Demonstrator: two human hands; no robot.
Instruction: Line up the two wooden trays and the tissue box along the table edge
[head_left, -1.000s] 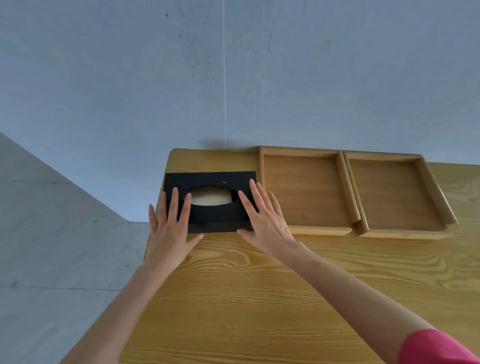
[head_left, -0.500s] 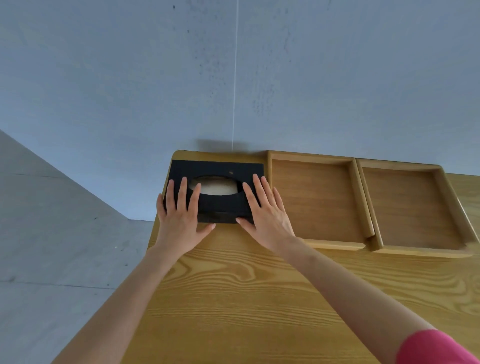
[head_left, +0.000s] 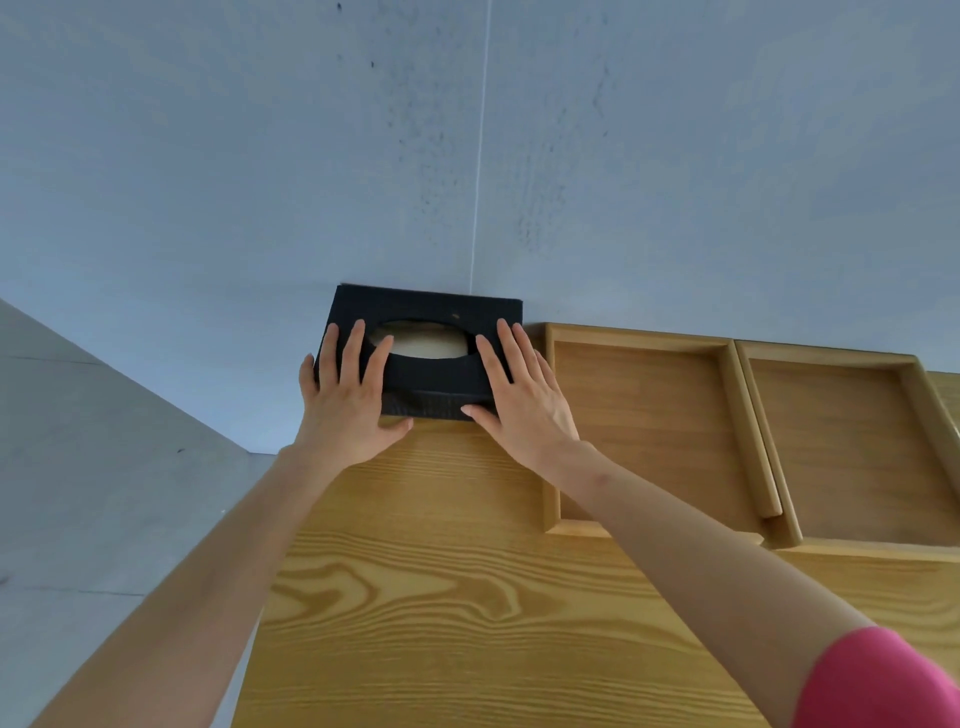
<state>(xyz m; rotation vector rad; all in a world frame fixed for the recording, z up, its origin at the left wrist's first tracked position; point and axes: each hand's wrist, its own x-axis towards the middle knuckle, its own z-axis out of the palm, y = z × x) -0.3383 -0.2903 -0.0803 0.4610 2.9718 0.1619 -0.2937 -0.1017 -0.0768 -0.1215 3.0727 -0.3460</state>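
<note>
The black tissue box (head_left: 441, 307) with an oval opening sits at the table's far left corner, its back edge at the wall. My left hand (head_left: 347, 405) lies flat on its left end and my right hand (head_left: 519, 410) on its right end, fingers spread on top, thumbs against the front face. Right of the box, two wooden trays stand side by side at the far edge: the nearer tray (head_left: 639, 333) next to the box, the second tray (head_left: 826, 351) touching it on the right.
The wooden table (head_left: 441, 597) ends at its left edge just beside the tissue box, with grey floor (head_left: 104, 467) below. A grey wall (head_left: 467, 156) rises directly behind the far edge.
Both hands have slid the tissue box away from me, from short of the trays' front line back to the wall at the far edge. The trays have stayed in place.
</note>
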